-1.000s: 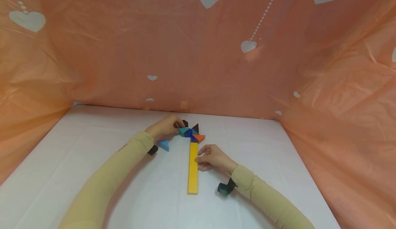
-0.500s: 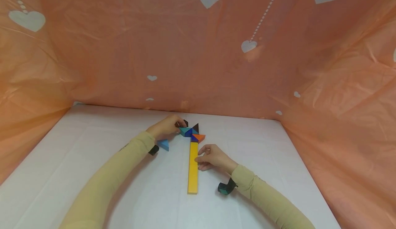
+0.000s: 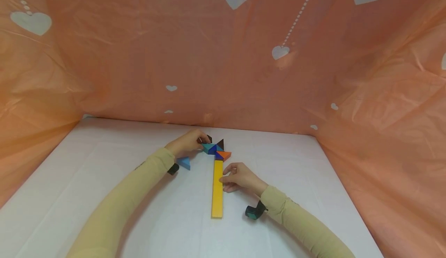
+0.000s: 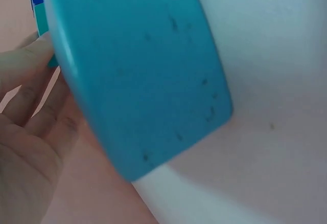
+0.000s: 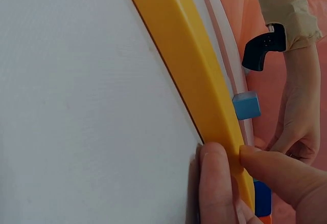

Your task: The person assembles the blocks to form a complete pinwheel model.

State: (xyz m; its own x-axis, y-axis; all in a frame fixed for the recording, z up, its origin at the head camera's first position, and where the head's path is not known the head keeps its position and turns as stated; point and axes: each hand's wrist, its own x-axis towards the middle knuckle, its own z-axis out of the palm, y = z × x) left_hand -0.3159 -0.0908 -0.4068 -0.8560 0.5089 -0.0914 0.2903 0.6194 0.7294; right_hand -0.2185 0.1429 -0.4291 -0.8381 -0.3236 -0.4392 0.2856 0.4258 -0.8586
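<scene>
My left hand [image 3: 188,140] pinches a teal triangular block [image 3: 209,147] at the left side of a pinwheel-like cluster; the thumb lies against it in the left wrist view. Touching the teal block is a dark blue triangular block [image 3: 212,150]. An orange triangular block [image 3: 225,155] and a brown triangular block [image 3: 221,145] form the cluster's right side. Below runs a long yellow bar [image 3: 217,190]. My right hand [image 3: 244,178] holds the bar's right side, with thumb and fingers about it in the right wrist view [image 5: 219,183]. Fingers partly hide another dark brown block [image 3: 209,138].
A loose light blue triangular block [image 3: 184,163] lies beside the left wrist; it looms large in the left wrist view. Black wrist cameras [image 3: 256,210] hang under both sleeves. An orange curtain with hearts [image 3: 223,76] stands behind the white table [image 3: 167,219].
The left hand has shifted slightly right with the teal triangular block, bringing it closer against the dark blue block. In the last half second nothing visibly moves. The right hand stays in place.
</scene>
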